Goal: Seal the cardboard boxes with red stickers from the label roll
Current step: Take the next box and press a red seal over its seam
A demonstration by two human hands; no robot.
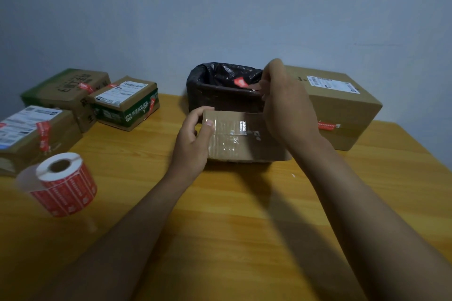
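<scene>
1. Head view, hands: my left hand (pixel 194 140) grips the left end of the small cardboard box (pixel 241 138) at mid-bench, thumb on its taped top and fingers curled round the far corner. My right hand (pixel 285 102) is raised above the right end of that box, fingers pinched on something small at its fingertips; I cannot tell whether it is a sticker or backing paper.
2. Head view, task things: the small box sits flat on the wooden bench (pixel 244 215), clear tape shining across its top seam. The label roll (pixel 64 183) lies tilted near the left edge of the bench, red stickers facing outward, white core showing, well apart from both hands.
3. Head view, the rest: just behind the small box stands a dark basket (pixel 220 99) lined with a black bag, a red scrap (pixel 241 82) lying inside it. To the right, a large cardboard box (pixel 342 110) carries a white shipping label on top and a red sticker on its front face.
4. Head view, far left: three boxes (pixel 73 100) are clustered together, each with a red sticker across an edge.
</scene>
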